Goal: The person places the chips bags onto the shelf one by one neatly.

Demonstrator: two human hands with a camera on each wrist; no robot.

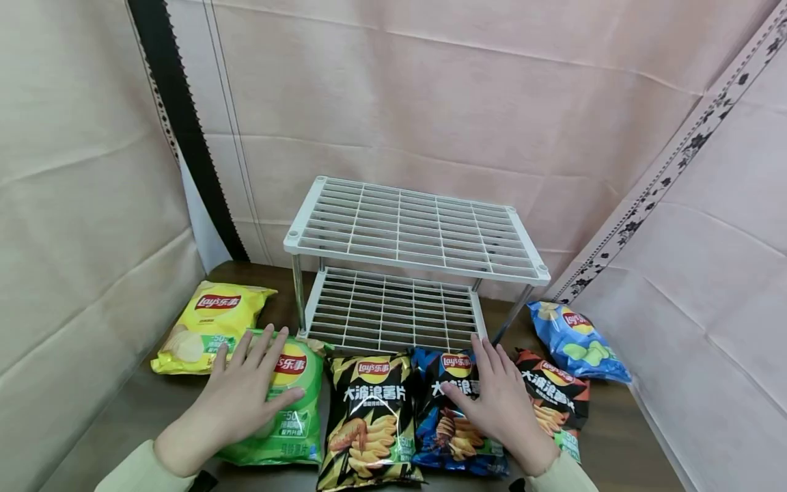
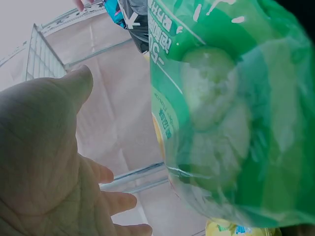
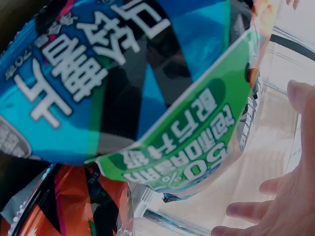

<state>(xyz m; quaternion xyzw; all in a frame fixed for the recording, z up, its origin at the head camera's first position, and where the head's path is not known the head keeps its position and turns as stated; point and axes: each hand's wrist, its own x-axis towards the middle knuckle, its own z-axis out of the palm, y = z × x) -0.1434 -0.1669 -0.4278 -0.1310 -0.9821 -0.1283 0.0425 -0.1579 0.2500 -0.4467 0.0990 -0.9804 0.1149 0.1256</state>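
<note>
My left hand hovers over the green chip bag, fingers spread and straight. In the left wrist view a gap shows between that palm and the green bag. Over the blue-and-black chip bag is my right hand, its fingers extended and thumb out to the side. The right wrist view shows this bag apart from the fingers. Between the hands lies a black-and-gold chip bag with a chicken wing picture. A black-and-red chip bag is partly covered by the right hand.
A white two-tier rack with metal legs stands behind the bags, its lower shelf near their tops. A yellow chip bag lies at left, a light blue one at right. Pale cloth encloses the dark table.
</note>
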